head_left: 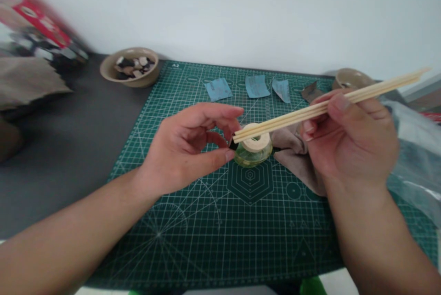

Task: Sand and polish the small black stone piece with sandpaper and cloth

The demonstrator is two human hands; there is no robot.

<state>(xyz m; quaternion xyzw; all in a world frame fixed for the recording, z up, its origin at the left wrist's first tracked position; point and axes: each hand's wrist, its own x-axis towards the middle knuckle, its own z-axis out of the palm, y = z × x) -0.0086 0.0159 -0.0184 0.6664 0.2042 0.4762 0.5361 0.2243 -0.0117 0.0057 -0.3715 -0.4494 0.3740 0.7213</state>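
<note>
My right hand (pixel 354 134) grips a bundle of thin pale wooden sticks (pixel 292 118), slanting down to the left. Their lower ends are just in front of a small round glass bottle (pixel 253 157) with yellowish-green liquid and a pale wooden ring-shaped cap (pixel 260 142). At the bottle's left side, the thumb and curled fingers of my left hand (pixel 196 143) close on a small black piece (pixel 234 142), its index finger stretched out above. The stick ends partly cover this piece, so its kind is unclear. A crumpled brown-grey cloth (pixel 299 166) lies right of the bottle, partly behind my right hand.
A green cutting mat (pixel 206 240) covers the dark table. Light-blue packet pieces (pixel 257 86) lie towards the wall. A bowl of dark and pale chunks (pixel 130 81) stands at left, another bowl (pixel 351 78) at right. Clear plastic (pixel 416 148) lies right; a red-and-white package (pixel 41 19) stands far left.
</note>
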